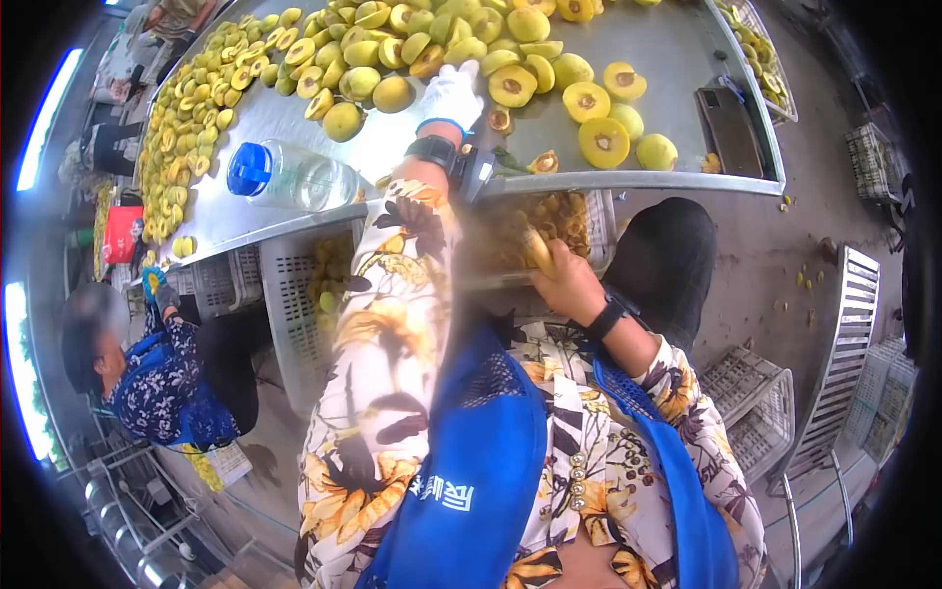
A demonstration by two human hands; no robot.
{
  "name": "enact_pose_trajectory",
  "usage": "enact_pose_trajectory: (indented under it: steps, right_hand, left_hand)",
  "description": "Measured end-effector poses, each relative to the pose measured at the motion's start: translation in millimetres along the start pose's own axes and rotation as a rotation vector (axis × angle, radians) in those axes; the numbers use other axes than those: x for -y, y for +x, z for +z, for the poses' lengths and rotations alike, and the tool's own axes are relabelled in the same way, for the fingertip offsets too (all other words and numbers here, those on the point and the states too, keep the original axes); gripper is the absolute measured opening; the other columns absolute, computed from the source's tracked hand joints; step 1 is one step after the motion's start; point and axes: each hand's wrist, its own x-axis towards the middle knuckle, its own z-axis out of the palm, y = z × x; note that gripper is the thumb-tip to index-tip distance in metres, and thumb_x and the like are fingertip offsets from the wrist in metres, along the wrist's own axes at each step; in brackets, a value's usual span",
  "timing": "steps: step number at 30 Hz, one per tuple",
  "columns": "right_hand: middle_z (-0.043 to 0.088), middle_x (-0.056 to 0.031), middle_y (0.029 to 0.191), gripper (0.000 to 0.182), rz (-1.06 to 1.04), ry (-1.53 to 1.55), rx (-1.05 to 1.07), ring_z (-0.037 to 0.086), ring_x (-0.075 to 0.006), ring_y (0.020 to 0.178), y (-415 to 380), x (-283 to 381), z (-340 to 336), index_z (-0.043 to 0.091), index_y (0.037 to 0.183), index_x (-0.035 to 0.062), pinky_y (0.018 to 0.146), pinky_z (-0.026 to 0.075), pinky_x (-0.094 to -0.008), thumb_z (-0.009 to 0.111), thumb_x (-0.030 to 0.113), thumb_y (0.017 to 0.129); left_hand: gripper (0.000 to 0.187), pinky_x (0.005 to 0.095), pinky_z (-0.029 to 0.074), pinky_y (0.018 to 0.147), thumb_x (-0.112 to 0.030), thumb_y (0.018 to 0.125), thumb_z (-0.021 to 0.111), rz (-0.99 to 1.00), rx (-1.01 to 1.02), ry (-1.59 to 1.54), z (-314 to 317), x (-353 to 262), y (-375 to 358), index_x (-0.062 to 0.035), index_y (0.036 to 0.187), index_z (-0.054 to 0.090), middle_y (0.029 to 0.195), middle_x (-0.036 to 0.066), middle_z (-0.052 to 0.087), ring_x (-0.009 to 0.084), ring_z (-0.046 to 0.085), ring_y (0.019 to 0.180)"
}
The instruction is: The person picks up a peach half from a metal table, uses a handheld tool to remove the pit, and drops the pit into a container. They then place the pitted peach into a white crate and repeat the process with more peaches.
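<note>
My left hand, in a white glove, reaches over the metal table to the edge of a heap of halved yellow fruit. Its fingers are stretched toward the halves, and nothing shows in its grasp. Low in front of me, my bare right hand is closed around the tan handle of a tool; its working end is too blurred to make out. Beneath that hand, under the table edge, a crate holds brownish fruit scraps. Larger cut fruit with brown centres lies right of my glove.
A blue-capped clear bottle lies on the table left of my arm. A dark flat object rests near the right corner. Crates stand below, others at right by a slatted metal rack. A co-worker sits at left.
</note>
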Motion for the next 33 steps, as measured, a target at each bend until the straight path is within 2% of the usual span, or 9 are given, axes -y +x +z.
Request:
enact_pose_trajectory:
  steps: [2,6,9,12,16,19,25,30,33]
  right_hand:
    - [0.059,-0.0258,0.083,0.036,0.011,0.036,-0.017,0.057,-0.0426,0.081,-7.6,-1.0,1.4,0.047,0.103,0.0013,0.071,0.045,-0.0447,0.061,0.019,0.074]
    - [0.058,-0.0264,0.081,0.031,-0.127,0.094,-0.138,0.057,-0.0433,0.079,-1.0,23.6,-24.2,0.048,0.100,0.0017,0.066,0.045,-0.0449,0.060,0.018,0.076]
    - [0.059,-0.0258,0.078,0.031,-0.202,0.065,-0.142,0.057,-0.0438,0.076,7.8,46.2,-30.1,0.048,0.100,0.0019,0.064,0.045,-0.0452,0.059,0.018,0.077]
    - [0.058,-0.0257,0.075,0.029,-0.261,-0.005,-0.156,0.056,-0.0443,0.073,14.2,60.8,-26.2,0.047,0.098,0.0016,0.062,0.044,-0.0480,0.058,0.019,0.078]
    - [0.058,-0.0262,0.072,0.027,-0.306,-0.050,-0.183,0.055,-0.0450,0.070,1.4,80.4,-28.7,0.045,0.096,0.0011,0.061,0.043,-0.0498,0.057,0.019,0.078]
    - [0.057,-0.0262,0.069,0.026,-0.292,-0.046,-0.191,0.055,-0.0454,0.068,0.0,67.6,-20.8,0.043,0.095,0.0006,0.059,0.043,-0.0503,0.055,0.017,0.079]
    - [0.056,-0.0273,0.067,0.021,-0.296,-0.079,-0.136,0.055,-0.0459,0.067,-11.3,62.2,-21.7,0.041,0.092,-0.0010,0.058,0.042,-0.0510,0.052,0.012,0.080]
    - [0.056,-0.0291,0.069,0.019,-0.285,-0.064,-0.057,0.055,-0.0464,0.070,-12.4,62.2,-19.5,0.043,0.090,-0.0025,0.061,0.043,-0.0502,0.050,0.011,0.079]
    - [0.057,-0.0286,0.072,0.020,-0.285,0.012,-0.024,0.056,-0.0451,0.072,-3.0,59.4,-18.4,0.046,0.090,-0.0037,0.063,0.045,-0.0467,0.052,0.012,0.079]
  left_hand:
    - [0.047,0.0349,0.049,0.079,-0.031,0.079,0.058,0.005,-0.074,-0.050,7.0,6.3,-7.4,-0.0115,0.120,0.048,0.105,0.011,0.055,0.0241,0.059,0.094]
    - [0.035,0.0228,0.044,0.042,-0.029,0.083,0.054,-0.406,0.008,-1.466,-48.1,-8.9,-54.2,0.0003,0.103,0.053,0.080,0.009,0.060,0.0174,0.060,0.056]
    - [0.040,0.0221,0.040,0.041,-0.038,0.093,0.037,-0.508,0.167,-1.903,-66.6,-15.0,-104.5,-0.0014,0.101,0.054,0.083,0.010,0.061,0.0153,0.057,0.053]
    - [0.047,0.0228,0.045,0.051,-0.043,0.095,0.033,-0.484,0.166,-1.707,-78.2,-26.7,-142.5,-0.0012,0.102,0.054,0.088,0.010,0.060,0.0153,0.058,0.062]
    - [0.048,0.0276,0.046,0.077,-0.041,0.096,0.032,-0.573,-0.041,-1.834,-53.2,-43.9,-159.6,0.0004,0.111,0.053,0.099,0.009,0.057,0.0137,0.055,0.088]
    - [0.048,0.0274,0.046,0.077,-0.040,0.096,0.034,-0.288,-0.190,-1.604,-39.5,-46.9,-163.3,0.0015,0.113,0.051,0.102,0.010,0.057,0.0139,0.055,0.088]
    - [0.047,0.0270,0.045,0.079,-0.034,0.099,0.026,-0.294,-0.149,-1.566,-57.2,-58.8,-166.4,0.0026,0.110,0.053,0.096,0.010,0.059,0.0133,0.055,0.087]
    - [0.044,0.0235,0.044,0.063,-0.038,0.094,0.041,-0.208,-0.009,-1.413,-66.3,-46.7,-160.1,0.0026,0.095,0.059,0.080,0.007,0.061,0.0121,0.054,0.072]
    - [0.040,0.0246,0.045,0.059,-0.036,0.092,0.045,-0.367,-0.046,-1.731,-56.4,-48.7,-163.9,0.0012,0.091,0.059,0.076,0.007,0.059,0.0130,0.054,0.066]
